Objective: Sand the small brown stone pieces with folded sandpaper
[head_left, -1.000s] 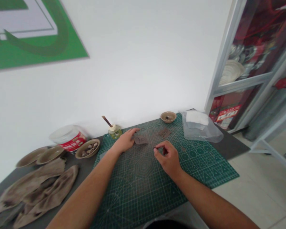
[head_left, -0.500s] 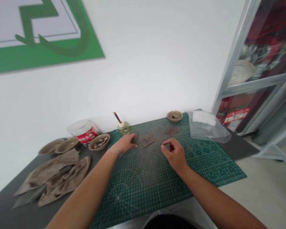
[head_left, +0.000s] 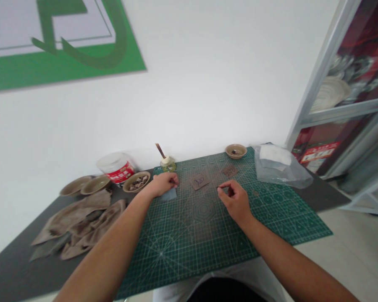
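Note:
My left hand [head_left: 164, 184] rests at the left of the green cutting mat [head_left: 189, 247], on a small pale blue sheet [head_left: 169, 194] that shows below its fingers. A brown tag marked "320" [head_left: 200, 181] lies on the mat between my hands, touched by neither. Thumb and forefinger of my right hand [head_left: 234, 200] curl close together near a second brown tag [head_left: 229, 170]. Anything between them is too small to see. A tiny brown scrap [head_left: 255, 193] lies to its right.
Left of the mat are a bowl of small pieces [head_left: 136, 181], a red-labelled tub [head_left: 116, 167], two shallow dishes [head_left: 94, 185], and crumpled cloths [head_left: 82, 222]. Behind it stand a stick in a glass bottle [head_left: 167, 165] and a small bowl [head_left: 235, 151]. A plastic bag [head_left: 282, 167] lies right.
The view has swung, shifting everything rightward in the picture. My left hand has drawn back from the "320" tag onto the pale blue sheet. My right hand keeps its curled pinch.

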The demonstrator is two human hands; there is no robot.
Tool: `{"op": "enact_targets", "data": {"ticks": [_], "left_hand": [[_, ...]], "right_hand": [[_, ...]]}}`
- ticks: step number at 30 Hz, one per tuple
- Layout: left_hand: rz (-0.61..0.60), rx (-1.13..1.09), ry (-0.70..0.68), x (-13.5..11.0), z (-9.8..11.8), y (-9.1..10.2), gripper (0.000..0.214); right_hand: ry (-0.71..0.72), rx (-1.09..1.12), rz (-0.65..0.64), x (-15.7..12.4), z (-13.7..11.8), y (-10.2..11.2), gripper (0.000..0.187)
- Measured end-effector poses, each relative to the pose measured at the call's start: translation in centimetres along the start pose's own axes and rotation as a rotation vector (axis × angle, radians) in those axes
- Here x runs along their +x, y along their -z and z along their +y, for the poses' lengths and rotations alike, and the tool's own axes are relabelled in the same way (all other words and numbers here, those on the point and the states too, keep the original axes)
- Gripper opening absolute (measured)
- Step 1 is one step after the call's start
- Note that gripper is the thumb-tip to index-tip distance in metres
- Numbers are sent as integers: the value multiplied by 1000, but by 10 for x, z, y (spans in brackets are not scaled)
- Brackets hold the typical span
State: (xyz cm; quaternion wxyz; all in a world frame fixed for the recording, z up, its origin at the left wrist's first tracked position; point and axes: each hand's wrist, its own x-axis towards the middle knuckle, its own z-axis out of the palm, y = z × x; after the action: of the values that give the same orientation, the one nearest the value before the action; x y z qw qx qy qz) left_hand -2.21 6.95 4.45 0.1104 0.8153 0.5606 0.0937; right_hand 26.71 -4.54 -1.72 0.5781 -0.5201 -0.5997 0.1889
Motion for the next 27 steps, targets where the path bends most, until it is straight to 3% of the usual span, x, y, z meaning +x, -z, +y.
{"op": "enact_targets", "data": {"ticks": [5,7,8,11,13,17,22,27], "left_hand": [[296,-66,-70,-30,27,17,17],[592,-85,-145,-58,43,7,13],[611,-72,-225,-74,52,-2,11],[294,9,-492,-119,73,-38,20],[148,34,-528,-140,80,-56,22],[68,-46,-378,-156,77,-59,25],[106,-92,-241,-144,68,-54,35],[12,-29,-267,-128,71,-60,21]], "right_hand": [[-12,7,1,0,0,1,8],[-16,14,-6,0,0,1,8],[-18,19,-8,0,0,1,8],[-4,18,-16,1,-1,1,8],[11,8,-20,0,-1,0,8],[21,-9,-35,-1,-1,0,9],[22,0,-80,-2,1,-3,9],[9,32,-147,-1,-1,-6,8]]}}
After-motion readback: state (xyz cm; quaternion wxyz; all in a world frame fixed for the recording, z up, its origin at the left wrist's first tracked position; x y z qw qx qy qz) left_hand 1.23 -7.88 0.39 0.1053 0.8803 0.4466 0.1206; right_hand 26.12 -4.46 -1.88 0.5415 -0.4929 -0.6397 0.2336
